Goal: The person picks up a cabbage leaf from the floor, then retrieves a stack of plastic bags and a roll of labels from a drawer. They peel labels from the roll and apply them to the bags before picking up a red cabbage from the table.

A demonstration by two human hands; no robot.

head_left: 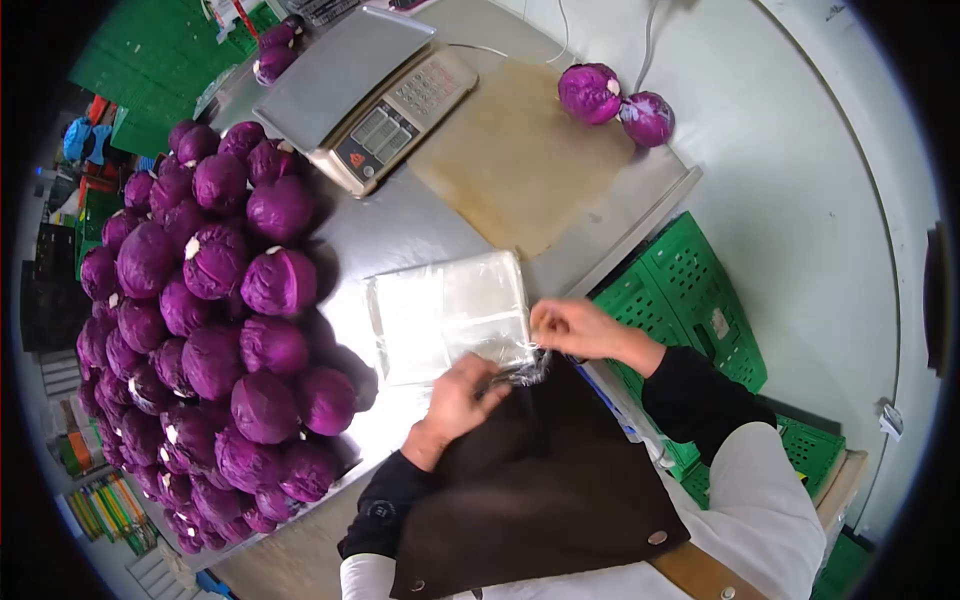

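So, that stack of clear plastic (475,290) lies flat just beyond the left grip (462,400) and beside the right grip (580,328), probably for easy reach. Both look curled at its near edge, but can't tell if either's actually pinching it.

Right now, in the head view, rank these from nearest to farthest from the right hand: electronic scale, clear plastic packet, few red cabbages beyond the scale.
1. Clear plastic packet: immediately left of the right hand.
2. Electronic scale: ahead, farther left.
3. Red cabbages: beyond the scale, farthest left.
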